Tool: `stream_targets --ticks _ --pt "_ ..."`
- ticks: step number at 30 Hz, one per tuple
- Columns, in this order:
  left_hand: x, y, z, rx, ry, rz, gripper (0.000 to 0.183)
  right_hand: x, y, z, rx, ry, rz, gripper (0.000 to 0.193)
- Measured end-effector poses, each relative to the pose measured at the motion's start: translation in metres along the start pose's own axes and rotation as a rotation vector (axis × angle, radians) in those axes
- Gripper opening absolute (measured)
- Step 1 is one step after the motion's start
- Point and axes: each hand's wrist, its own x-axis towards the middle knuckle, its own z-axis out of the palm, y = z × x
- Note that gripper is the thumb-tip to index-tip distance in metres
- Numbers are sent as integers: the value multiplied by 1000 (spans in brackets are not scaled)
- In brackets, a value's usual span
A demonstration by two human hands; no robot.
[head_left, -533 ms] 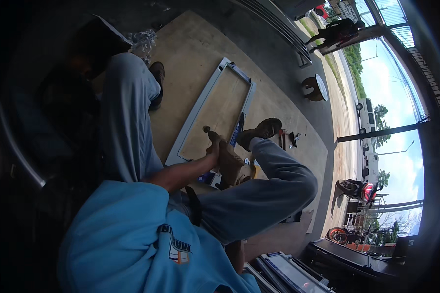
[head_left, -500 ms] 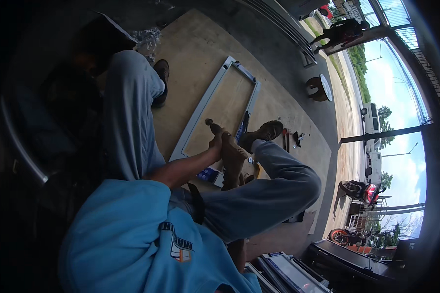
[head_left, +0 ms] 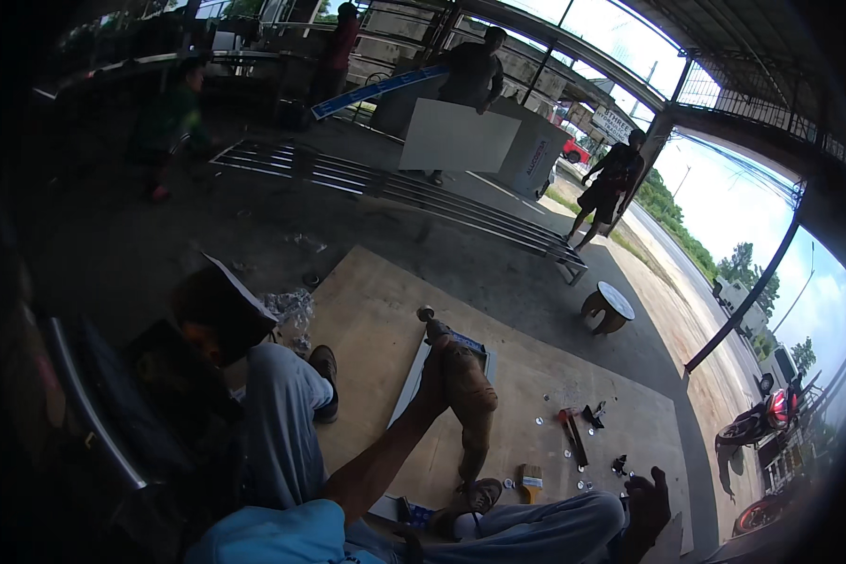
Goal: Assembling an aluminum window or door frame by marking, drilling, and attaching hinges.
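Observation:
My left hand (head_left: 434, 383) is closed around a brown, drill-shaped tool (head_left: 475, 399) with a small round tip pointing away from me. Its exact kind is unclear in the dim light. Beneath the tool lies a pale grey rectangular frame (head_left: 406, 383), mostly hidden by my arm and the tool. My right hand (head_left: 645, 512) is raised beyond my right knee, fingers apart, with nothing seen in it. Nearest to that hand is a small black part (head_left: 619, 464) on the board (head_left: 367, 301).
A paintbrush (head_left: 531, 481), a red-and-black tool (head_left: 572, 439) and several small round pieces lie on the board. Crumpled clear plastic (head_left: 291, 310) is at its left. Beyond stand a round stool (head_left: 609, 306) and slatted metal rack (head_left: 414, 193). Several people are behind; one holds a white panel (head_left: 461, 136).
My view has tilted up, bringing the rack and several people into sight. My right hand, formerly hidden, now shows beyond my knee. My left hand still grips the tool.

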Motion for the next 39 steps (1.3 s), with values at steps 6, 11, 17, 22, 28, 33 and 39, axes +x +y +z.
stream_targets --ticks 6,11,17,22,28,33,39 --pt "-4 -3 116 -54 -159 -41 27 68 -104 156 332 -652 80 97" --pt "-9 -21 146 135 -12 -43 45 74 -66 184 725 -644 284 79" --pt "-46 12 53 88 -84 -166 74 39 -75 203 430 -723 88 85" --pt "-68 -21 -28 82 151 -114 62 29 -44 216 410 -881 399 80" --pt "-88 -28 -47 -53 370 -168 40 27 -44 224 248 -938 540 77" --pt "-105 -8 -84 -184 468 -85 34 24 -59 271 70 -993 437 73" --pt "-86 -11 -79 -242 612 -39 32 47 -74 285 79 -1083 513 70"
